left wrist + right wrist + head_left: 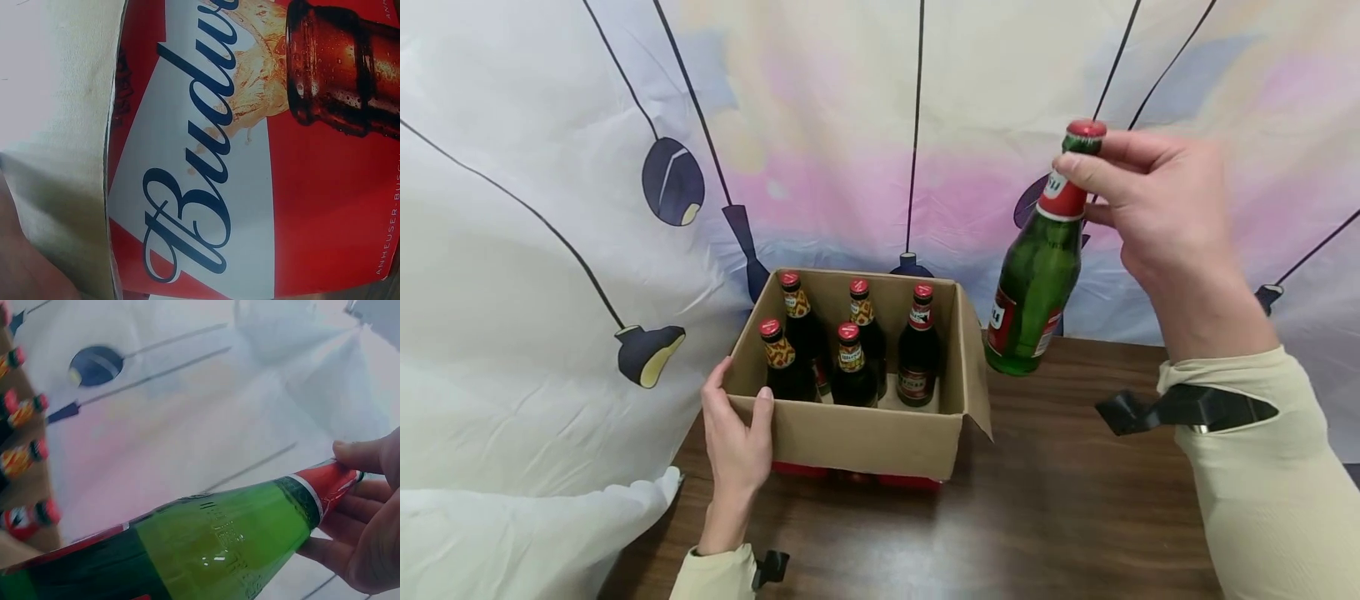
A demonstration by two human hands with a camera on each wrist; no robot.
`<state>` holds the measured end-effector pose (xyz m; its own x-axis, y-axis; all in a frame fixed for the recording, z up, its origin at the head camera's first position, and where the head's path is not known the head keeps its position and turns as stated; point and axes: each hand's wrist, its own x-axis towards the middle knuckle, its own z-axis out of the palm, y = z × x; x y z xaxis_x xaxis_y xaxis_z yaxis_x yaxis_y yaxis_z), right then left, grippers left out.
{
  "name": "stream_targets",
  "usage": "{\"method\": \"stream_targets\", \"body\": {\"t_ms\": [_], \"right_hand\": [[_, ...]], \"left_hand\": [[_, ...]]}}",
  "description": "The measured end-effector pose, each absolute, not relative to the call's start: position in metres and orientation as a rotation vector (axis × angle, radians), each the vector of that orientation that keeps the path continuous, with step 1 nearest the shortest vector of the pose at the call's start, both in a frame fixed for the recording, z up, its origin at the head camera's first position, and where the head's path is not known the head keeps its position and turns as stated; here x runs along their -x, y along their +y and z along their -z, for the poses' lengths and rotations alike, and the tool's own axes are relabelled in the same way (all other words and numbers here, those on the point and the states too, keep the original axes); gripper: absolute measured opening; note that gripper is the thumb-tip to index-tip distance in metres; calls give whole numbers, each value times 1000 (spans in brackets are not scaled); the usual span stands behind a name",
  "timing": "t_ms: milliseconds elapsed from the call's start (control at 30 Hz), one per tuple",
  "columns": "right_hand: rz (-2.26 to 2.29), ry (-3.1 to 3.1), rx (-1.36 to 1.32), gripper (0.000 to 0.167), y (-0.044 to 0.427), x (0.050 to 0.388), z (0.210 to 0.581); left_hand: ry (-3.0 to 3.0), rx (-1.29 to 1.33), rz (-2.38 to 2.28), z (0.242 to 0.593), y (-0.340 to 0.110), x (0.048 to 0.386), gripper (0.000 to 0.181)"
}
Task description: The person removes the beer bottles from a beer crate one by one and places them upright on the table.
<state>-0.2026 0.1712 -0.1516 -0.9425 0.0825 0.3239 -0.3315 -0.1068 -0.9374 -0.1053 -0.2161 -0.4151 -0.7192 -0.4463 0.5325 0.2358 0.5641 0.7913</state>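
My right hand [1180, 208] grips a green beer bottle [1037, 267] by its neck, just under the red cap, and holds it up in the air right of the box. In the right wrist view the bottle [219, 537] lies slantwise, with thumb and fingers around its red neck label. My left hand [737, 433] holds the near left corner of an open cardboard box [865, 433], thumb over the rim. Several dark bottles with red caps, such as this beer bottle [919, 350], stand upright inside. The left wrist view shows the box's red and white printed side [250, 250] and a flap.
The box stands on a dark wooden table [1037, 500] near its back edge. Behind hangs a pale cloth [835, 125] printed with lamps, and it also covers the left side. A box flap [976, 367] sticks out on the right.
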Motion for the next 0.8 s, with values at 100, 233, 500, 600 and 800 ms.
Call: {"method": "stream_targets", "body": {"t_ms": [100,233,500,600,800], "right_hand": [[-2100,-1930,-234,39,175,208,171],[-2041,-2021,-197,39,177,214,197],[-1803,-2303,-110,48,172,232,248],[-1800,-2364,-63,52,169,237,270],[-1773,-2415,-12,50,157,242,303]], "left_hand": [[-2067,-166,1178,414,-217,105,66],[-2072,-177,1174,415,-218,104,66],[-2074,-187,1179,416,-217,105,66],[-2072,-177,1175,416,-217,105,66],[-2061,-164,1169,417,-217,105,65]]}}
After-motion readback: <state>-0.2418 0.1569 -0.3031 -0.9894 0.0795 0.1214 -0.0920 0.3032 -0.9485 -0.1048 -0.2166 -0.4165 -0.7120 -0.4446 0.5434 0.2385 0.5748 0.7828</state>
